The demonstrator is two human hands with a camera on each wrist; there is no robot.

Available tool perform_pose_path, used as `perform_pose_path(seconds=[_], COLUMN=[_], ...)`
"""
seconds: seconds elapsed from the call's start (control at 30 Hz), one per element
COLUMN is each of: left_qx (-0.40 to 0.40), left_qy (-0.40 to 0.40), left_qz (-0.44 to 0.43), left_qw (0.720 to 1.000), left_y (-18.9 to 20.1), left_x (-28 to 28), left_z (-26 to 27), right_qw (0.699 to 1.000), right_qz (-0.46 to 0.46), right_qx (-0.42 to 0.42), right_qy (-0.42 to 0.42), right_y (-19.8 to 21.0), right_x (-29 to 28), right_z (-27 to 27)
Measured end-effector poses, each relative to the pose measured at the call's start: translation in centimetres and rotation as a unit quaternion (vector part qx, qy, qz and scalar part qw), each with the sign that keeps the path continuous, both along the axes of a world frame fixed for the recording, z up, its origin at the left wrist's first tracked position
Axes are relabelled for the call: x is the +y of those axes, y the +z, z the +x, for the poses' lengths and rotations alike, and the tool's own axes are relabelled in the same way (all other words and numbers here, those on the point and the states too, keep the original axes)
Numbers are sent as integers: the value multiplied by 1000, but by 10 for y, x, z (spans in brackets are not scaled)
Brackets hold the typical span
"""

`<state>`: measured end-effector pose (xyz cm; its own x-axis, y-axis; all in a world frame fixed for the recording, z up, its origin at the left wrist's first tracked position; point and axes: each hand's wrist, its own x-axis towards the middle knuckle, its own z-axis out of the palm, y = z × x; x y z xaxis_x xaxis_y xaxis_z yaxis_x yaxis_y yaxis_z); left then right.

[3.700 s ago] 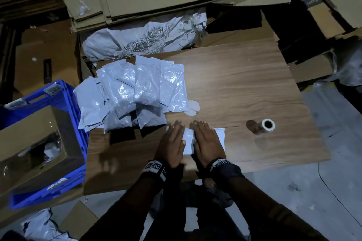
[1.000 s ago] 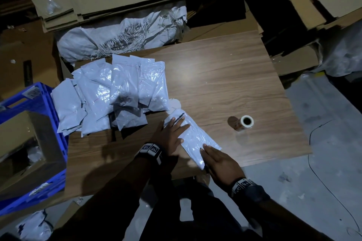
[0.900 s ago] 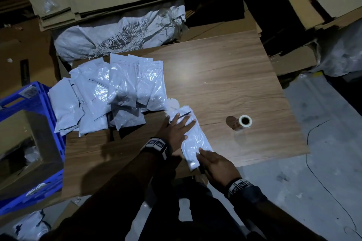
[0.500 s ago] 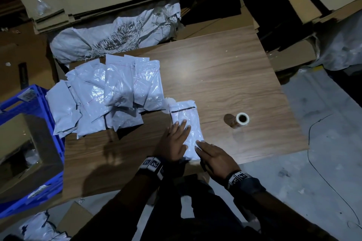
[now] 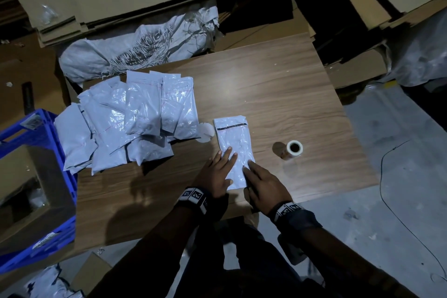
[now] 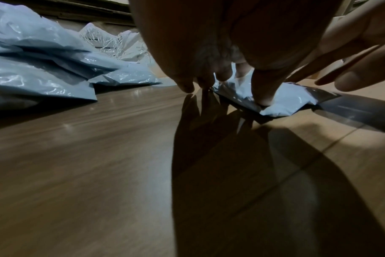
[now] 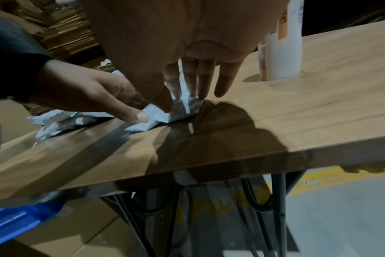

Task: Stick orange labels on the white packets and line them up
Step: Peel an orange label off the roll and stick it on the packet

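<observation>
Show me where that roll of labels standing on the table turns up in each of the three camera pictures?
Head: the label roll stands right of centre, just right of the single packet.
Left wrist: not in it.
Right wrist: the roll stands at the upper right, beyond the right hand.
Shared landmark: the single packet under both hands.

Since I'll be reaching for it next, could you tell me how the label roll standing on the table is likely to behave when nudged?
The label roll stands on end, so a light nudge probably tips it. Being cylindrical, it would then likely roll on the smooth table. Its hollow core suggests it is light.
</observation>
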<state>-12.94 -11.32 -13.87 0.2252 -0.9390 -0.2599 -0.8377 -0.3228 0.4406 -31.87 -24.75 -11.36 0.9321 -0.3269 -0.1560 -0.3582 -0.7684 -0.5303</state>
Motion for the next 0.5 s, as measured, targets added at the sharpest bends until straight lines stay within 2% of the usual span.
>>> perform_pose_path(seconds=[0.17,0.27,0.37,0.43,0.5], left_qx=[7,-1,4,40,85], left_qy=[14,7,11,43,70], left_qz=[-13,-71,-105,-117,-118], left_qw=[1000,997,994,991,987], left_y=[19,42,65,75,78], left_x=[-2,-2,-7,-15,-25], left_z=[-3,-5,-11,-19,-30], right_qw=[999,995,978,973,980], right_qz=[25,2,-37,-38,8], right_qx=[-14,-87,-157,-139,-64], right_qy=[-17,-46,-130,-181,-186], right_y=[20,56,83,82,70], right_x=[-3,-18,-50,-77,-102], right_z=[-3,-11,-30,-43,-48])
